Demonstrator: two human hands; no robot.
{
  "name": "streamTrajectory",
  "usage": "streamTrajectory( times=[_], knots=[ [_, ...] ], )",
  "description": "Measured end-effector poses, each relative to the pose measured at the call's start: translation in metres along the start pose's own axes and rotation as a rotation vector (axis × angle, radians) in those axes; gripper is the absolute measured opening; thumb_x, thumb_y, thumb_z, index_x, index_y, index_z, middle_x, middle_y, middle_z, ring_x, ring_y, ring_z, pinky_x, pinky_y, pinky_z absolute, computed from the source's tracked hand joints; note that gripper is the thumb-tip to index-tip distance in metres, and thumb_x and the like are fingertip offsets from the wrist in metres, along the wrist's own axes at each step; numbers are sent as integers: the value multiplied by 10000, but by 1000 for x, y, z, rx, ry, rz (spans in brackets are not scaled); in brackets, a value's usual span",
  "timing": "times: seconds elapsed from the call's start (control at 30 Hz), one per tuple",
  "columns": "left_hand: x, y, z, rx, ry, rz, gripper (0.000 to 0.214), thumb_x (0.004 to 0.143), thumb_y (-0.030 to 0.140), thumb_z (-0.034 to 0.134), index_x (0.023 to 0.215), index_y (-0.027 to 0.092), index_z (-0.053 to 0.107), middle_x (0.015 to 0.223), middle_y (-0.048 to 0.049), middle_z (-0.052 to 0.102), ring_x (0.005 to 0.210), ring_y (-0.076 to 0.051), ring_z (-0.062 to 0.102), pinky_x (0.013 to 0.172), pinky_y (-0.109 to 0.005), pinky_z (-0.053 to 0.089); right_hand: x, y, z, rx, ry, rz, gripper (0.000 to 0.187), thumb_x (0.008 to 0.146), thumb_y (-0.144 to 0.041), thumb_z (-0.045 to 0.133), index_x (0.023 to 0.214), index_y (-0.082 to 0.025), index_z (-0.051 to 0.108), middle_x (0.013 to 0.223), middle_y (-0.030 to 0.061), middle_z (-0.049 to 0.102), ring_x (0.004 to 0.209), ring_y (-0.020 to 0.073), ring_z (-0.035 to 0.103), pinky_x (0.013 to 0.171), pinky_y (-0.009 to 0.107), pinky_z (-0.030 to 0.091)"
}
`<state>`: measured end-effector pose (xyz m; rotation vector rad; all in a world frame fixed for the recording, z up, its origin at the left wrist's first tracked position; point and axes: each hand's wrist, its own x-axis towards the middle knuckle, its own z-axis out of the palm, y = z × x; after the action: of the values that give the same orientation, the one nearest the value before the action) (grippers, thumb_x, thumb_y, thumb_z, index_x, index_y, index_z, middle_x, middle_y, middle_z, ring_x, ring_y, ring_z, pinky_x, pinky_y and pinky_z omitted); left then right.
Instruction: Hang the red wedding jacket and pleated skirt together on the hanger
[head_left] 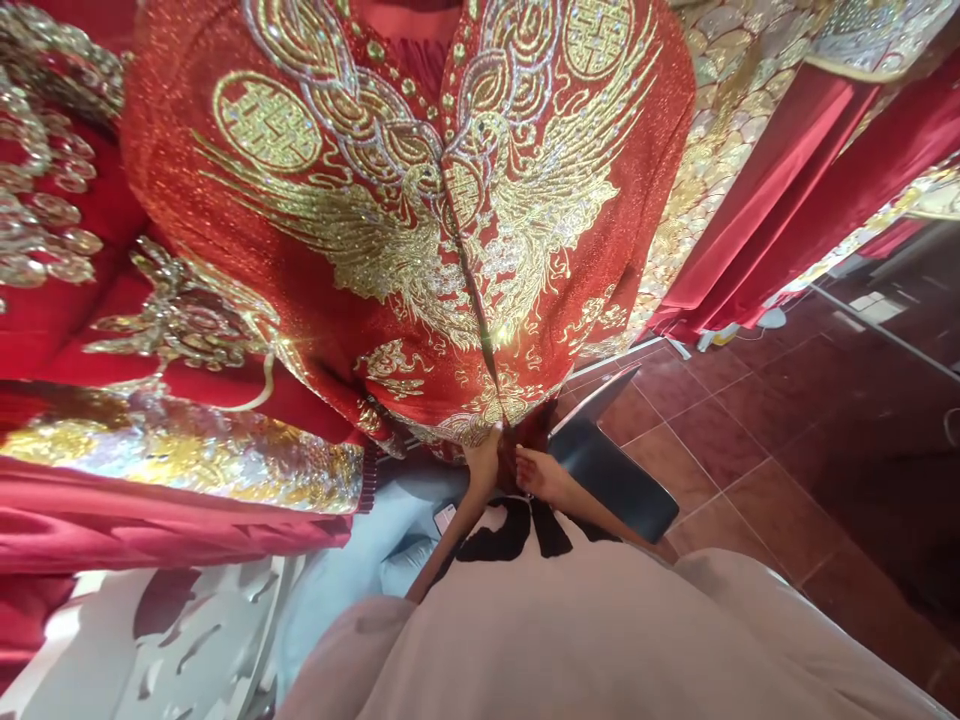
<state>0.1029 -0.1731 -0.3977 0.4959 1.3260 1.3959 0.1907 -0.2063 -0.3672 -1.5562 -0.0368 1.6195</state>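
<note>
A red sparkling jacket (pixel 300 260) with gold phoenix embroidery and beaded trim hangs in front of me, its front edges meeting along a middle line. At the lower end of that line, my left hand (pixel 482 462) grips the jacket's hem, thumb up against the gold embroidery. Just right of it, my right hand (pixel 541 474) has its fingers curled inward beside the front opening. Whatever those fingers hold, if anything, is too small to make out. The inside of the hem between both hands is dark.
More embroidered garments hang at the left (pixel 187 470) and right (pixel 720 160), close to the jacket. Below are a dark flat panel (pixel 615 480), reddish floor tiles (pixel 720 450), a light blue cloth surface (pixel 337 570) and a white carved piece (pixel 180 640).
</note>
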Motion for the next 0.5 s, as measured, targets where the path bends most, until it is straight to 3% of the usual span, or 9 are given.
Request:
streamTrajectory(
  times=[0.13,0.3,0.5],
  knots=[
    [2,0,1,24,-41,7,299,576,212,812,789,131,618,810,-60,695,784,-182,655,813,-334,522,-1,-8,15,-50,0,-150,124,705,-224,704,705,-147,607,564,-34,550,398,38,418,366,156,336],
    [3,-3,3,54,-33,6,245,635,190,760,823,137,612,833,-83,696,809,-183,652,791,-322,521,4,-20,34,-105,58,-285,208,658,-205,708,560,-144,535,433,-65,463,350,23,358,335,147,269],
    [9,-5,2,98,-66,-5,225,618,253,765,636,156,562,649,-47,640,633,-167,607,631,-297,508,1,-24,42,-154,-24,-241,235,696,-165,590,490,-158,476,351,-83,371,290,28,286,303,164,186]
  ],
)
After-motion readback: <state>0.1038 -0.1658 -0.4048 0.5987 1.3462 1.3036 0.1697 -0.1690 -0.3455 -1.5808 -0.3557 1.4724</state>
